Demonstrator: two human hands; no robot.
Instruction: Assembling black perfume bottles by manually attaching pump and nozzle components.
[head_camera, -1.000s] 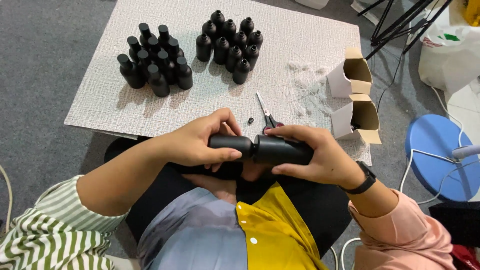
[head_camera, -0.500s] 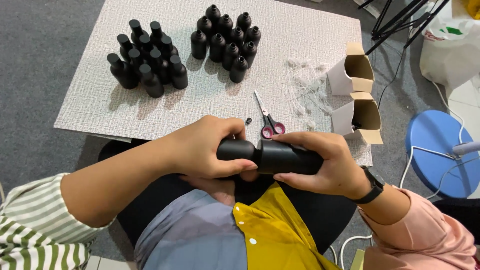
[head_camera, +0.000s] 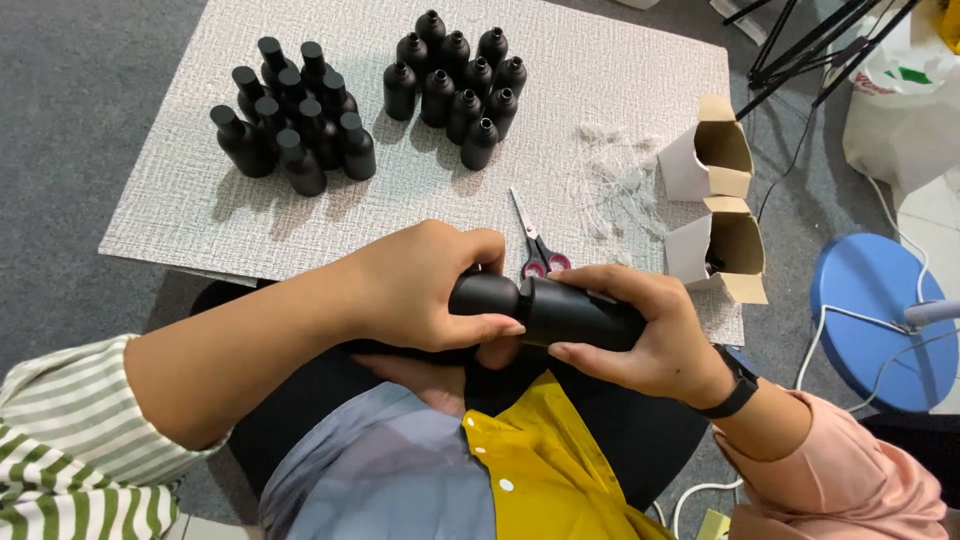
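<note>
I hold a matte black bottle (head_camera: 578, 314) sideways over my lap. My left hand (head_camera: 425, 285) is wrapped around its black cap (head_camera: 486, 293). My right hand (head_camera: 645, 335), with a black watch on the wrist, grips the bottle's body from the other end. Just beyond my hands, a pair of scissors with pink handles (head_camera: 535, 248) lies on a white textured mat (head_camera: 620, 80).
Two groups of black bottles stand on the mat: a capped group (head_camera: 295, 130) on the left, a narrow-tipped group (head_camera: 455, 85) further right. White stringy bits (head_camera: 612, 170) and two open small cardboard boxes (head_camera: 715, 155) (head_camera: 730, 250) lie right. A blue round stool (head_camera: 880, 310), tripod legs (head_camera: 800, 50) and a white bag (head_camera: 900, 100) stand beyond.
Both hands keep hold of the bottle and have dropped slightly toward my lap. My left hand has shifted its grip on the cap. The view has tilted a little.
</note>
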